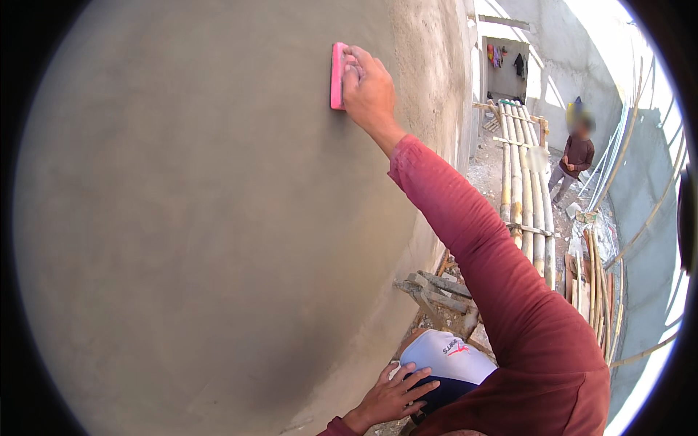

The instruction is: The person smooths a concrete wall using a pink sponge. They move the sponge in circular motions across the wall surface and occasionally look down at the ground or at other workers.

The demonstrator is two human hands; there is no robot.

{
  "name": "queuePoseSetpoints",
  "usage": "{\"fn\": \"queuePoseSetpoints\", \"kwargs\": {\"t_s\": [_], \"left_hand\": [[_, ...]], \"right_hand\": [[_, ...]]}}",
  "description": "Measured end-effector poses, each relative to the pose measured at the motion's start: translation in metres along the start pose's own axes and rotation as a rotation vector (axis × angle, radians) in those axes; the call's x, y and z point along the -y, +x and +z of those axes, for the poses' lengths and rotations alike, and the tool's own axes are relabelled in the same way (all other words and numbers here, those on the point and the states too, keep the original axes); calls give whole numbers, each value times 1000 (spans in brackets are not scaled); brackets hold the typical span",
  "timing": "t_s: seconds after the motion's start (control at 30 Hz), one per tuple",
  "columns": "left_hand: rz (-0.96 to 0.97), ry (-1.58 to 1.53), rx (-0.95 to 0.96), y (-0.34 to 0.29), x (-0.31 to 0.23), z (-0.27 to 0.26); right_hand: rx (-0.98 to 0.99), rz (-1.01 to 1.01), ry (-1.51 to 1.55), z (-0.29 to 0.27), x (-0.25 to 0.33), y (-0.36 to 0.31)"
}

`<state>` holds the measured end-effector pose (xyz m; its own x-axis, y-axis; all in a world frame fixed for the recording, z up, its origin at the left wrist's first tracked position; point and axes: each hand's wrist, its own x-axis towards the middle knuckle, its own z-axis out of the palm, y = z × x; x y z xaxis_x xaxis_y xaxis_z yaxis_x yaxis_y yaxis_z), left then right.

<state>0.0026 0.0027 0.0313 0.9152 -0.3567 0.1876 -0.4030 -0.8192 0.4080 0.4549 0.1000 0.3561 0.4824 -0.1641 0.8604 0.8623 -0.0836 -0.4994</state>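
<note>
High on the grey plastered wall (203, 196), my right hand (371, 91) is closed on the back of a pink hand float (337, 76). The float's flat face lies against the wall, and my fingers hide most of its grip. My right arm is stretched out in a maroon sleeve. Lower down, my left hand (396, 392) rests with fingers spread on my bent leg, which wears white and navy shorts (443, 356); it holds nothing.
A platform of bamboo poles (527, 182) runs off to my right. Rough timber pieces (440, 291) stand below by the wall. Another person (578, 152) stands at the far right. Bamboo and wood strips (596, 283) lean near the curved grey wall (643, 189).
</note>
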Motion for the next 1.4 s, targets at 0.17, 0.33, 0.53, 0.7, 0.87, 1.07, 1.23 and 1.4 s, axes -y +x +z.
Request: {"fn": "queuePoseSetpoints", "kwargs": {"t_s": [0.17,0.33,0.53,0.7,0.87,1.07,1.23,1.4], "left_hand": [[54,33,31,11,-19,-15],[133,63,-2,23,-16,-26],[210,-108,35,62,-31,-45],[79,-198,38,65,-52,-84],[-138,-360,78,50,-99,-135],[-626,-535,120,8,-201,-227],[-1035,-505,70,-28,-281,-346],[-872,-35,-160,15,-300,-618]], "right_hand": [[-4,375,-47,-25,-84,56],[110,-118,121,1,-9,-24],[-7,-154,-35,-6,-30,174],[177,519,301,-2,-49,167],[199,112,229,0,41,135],[99,603,311,-4,19,263],[44,1168,357,14,93,174],[-14,536,288,41,211,254]]}}
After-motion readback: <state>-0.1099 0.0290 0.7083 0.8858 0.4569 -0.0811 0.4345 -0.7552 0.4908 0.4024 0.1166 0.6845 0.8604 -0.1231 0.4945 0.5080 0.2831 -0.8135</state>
